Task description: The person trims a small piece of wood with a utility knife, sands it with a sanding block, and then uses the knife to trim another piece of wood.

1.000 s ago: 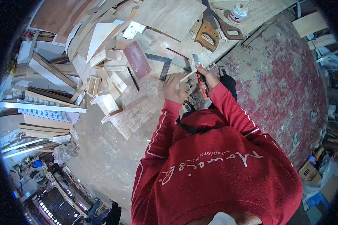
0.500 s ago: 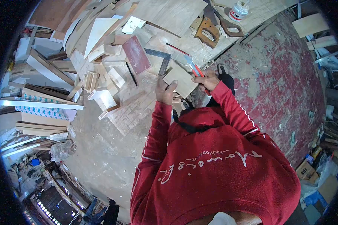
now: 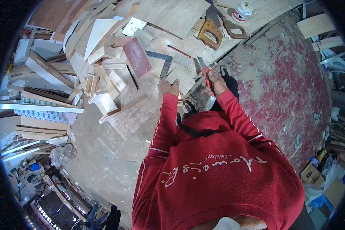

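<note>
My left hand (image 3: 169, 88) is closed on the lower left edge of a small thin wooden panel (image 3: 183, 81). My right hand (image 3: 217, 85) is wrapped round a red-handled tool (image 3: 206, 73), whose grey blade points up and away from me beside the panel's right side. The exact kind of tool is hard to make out. Just beyond the panel lie a dark metal square (image 3: 166, 63) and a red pencil-like stick (image 3: 179, 51). Left of them is a dull red rectangular block (image 3: 137, 57), with a black pen-like stick (image 3: 132, 78) close to it.
Two wooden-handled saws (image 3: 211, 35) and a white jar (image 3: 242, 12) are at the back of the plywood work surface (image 3: 165, 13). Small wooden frames (image 3: 103, 102) and offcuts lie on the left. Long boards (image 3: 50, 73) are stacked further left. Red dusty floor (image 3: 280, 76) is at the right.
My right hand has moved slightly right and down, off the panel's edge. The red tool has turned more upright, and the panel sits a little lower between my hands.
</note>
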A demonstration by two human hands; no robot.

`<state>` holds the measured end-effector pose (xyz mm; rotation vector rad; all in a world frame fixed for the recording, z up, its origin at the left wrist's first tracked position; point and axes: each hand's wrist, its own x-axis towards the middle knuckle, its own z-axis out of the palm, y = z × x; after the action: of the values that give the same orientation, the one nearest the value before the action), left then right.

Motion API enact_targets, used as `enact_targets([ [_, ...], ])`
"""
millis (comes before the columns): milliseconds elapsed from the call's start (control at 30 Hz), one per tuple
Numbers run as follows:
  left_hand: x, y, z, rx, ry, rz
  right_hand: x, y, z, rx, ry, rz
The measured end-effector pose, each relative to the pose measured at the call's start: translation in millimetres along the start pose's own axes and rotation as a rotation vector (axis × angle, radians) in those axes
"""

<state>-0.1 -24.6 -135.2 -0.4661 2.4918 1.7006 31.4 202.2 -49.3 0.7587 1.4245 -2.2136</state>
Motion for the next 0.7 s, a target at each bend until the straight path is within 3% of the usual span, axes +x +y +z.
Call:
enact_targets([
  [67,7,-8,4,0.025,-0.016,0.005,1,-1,-9,0.165,-0.196,0.128],
  [100,10,-11,5,0.026,-0.018,0.008,-2,-6,-5,0.166,-0.196,0.126],
  [167,15,-16,7,0.336,0.041,0.124,-10,-14,6,0.174,-0.147,0.054],
  [267,-11,59,-4,0.510,0.005,-0.029,-8,-9,12,0.095,-0.052,-0.066],
  [400,-10,57,-1,0.646,0.070,0.071,-8,-8,14,-0.005,-0.055,-0.115],
  [467,-9,51,-1,0.649,0.062,0.090,-8,-6,17,-0.291,0.106,-0.263],
  [500,-10,51,-2,0.650,0.064,0.088,-5,-2,14,-0.292,0.104,-0.262],
  [567,-13,51,-2,0.626,0.090,0.157,3,6,7,-0.739,0.291,-0.824],
  [700,-19,61,-2,0.544,0.086,0.077,-8,-3,11,-0.670,0.172,-0.582],
])
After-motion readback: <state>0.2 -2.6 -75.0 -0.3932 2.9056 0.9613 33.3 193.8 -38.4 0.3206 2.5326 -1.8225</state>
